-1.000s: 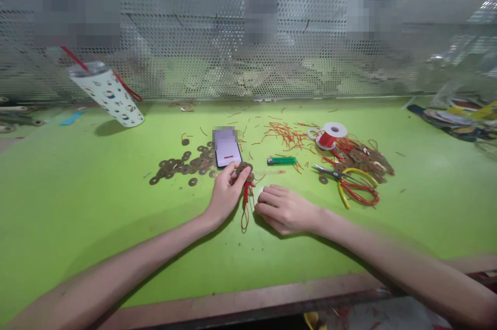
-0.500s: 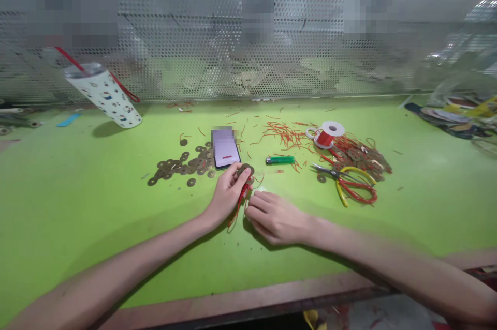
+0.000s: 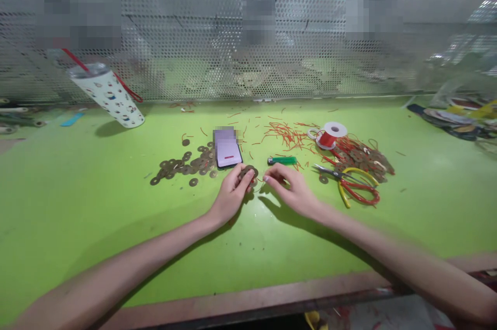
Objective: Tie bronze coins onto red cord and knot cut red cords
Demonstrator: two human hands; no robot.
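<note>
My left hand (image 3: 232,191) is closed on several dark bronze holed coins (image 3: 251,170), gripped between thumb and fingers just below the phone. A bit of red cord (image 3: 260,180) shows at the coins and runs toward my right hand (image 3: 289,188). That hand's thumb and forefinger are pinched together at the cord, a short way right of the coins. The cord's remaining length is hidden by my left hand or too thin to follow. Beyond my hands lie a phone (image 3: 228,153) with its screen lit and a green lighter (image 3: 282,161).
Loose holed coins (image 3: 184,167) spread at left. On the right are yellow-and-red-handled scissors (image 3: 357,185), a red cord spool (image 3: 328,137) and corded coins (image 3: 359,159). Red cord scraps (image 3: 285,135) lie behind the lighter. A white tumbler (image 3: 112,97) stands before the perforated metal screen (image 3: 186,35).
My right hand has risen away from the table's front edge and turned, its fingertips now pinched beside the coins. The red cord that hung below my left hand no longer shows there.
</note>
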